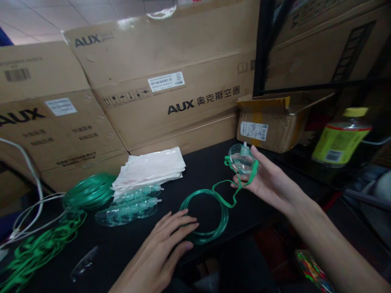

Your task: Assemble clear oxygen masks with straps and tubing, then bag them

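1. My right grip [259, 179] is closed around a clear plastic oxygen mask [241, 159], held up above the black desk [137, 260], with my fingers curled against the mask's underside.
2. A green elastic strap [226, 188] loops down from the mask, and a coil of green-tinted tubing [204, 219] lies on the desk below it.
3. My left grip [160, 248] is open, with its fingers spread, resting on the desk and touching the near edge of that coil.
4. To my left lie 2 bagged masks [131, 207] against a stack of white pouches [149, 169].
5. Further left are a bundle of green tubing [90, 191] and a tangle of green straps [36, 254].
6. Large AUX cardboard cartons [159, 73] stand behind the desk, with a small open cardboard box [269, 122] at their right.
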Action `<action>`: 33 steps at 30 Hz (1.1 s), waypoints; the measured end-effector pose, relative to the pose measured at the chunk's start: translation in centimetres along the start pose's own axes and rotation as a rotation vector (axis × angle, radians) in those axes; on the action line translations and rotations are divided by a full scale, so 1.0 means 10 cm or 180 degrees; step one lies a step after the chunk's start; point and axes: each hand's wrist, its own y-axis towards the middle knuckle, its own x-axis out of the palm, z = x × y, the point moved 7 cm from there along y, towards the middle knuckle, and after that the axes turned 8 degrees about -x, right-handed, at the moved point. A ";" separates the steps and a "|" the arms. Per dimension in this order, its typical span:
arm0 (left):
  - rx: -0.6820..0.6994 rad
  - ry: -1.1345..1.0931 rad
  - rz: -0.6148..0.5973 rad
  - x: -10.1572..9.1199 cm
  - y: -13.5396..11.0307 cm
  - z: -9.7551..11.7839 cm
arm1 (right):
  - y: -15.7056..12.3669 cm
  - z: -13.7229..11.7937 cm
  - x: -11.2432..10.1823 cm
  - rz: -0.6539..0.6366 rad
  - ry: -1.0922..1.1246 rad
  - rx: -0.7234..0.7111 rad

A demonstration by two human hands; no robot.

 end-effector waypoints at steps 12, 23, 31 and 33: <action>-0.0479 -0.0707 -0.0013 0.07 -0.04 -0.18 | -0.19 0.69 0.38 -0.1319 -0.0571 0.0658; -0.0293 -0.0671 0.0234 -0.13 0.12 -0.14 | -0.16 0.72 0.51 -0.1866 -0.1298 0.0682; -0.0927 -0.1148 0.0852 -0.18 0.17 -0.19 | -0.10 0.81 0.57 -0.2264 -0.1761 0.0622; -0.1006 -0.1206 0.0972 -0.17 0.16 -0.21 | -0.09 0.79 0.57 -0.2343 -0.2025 0.0448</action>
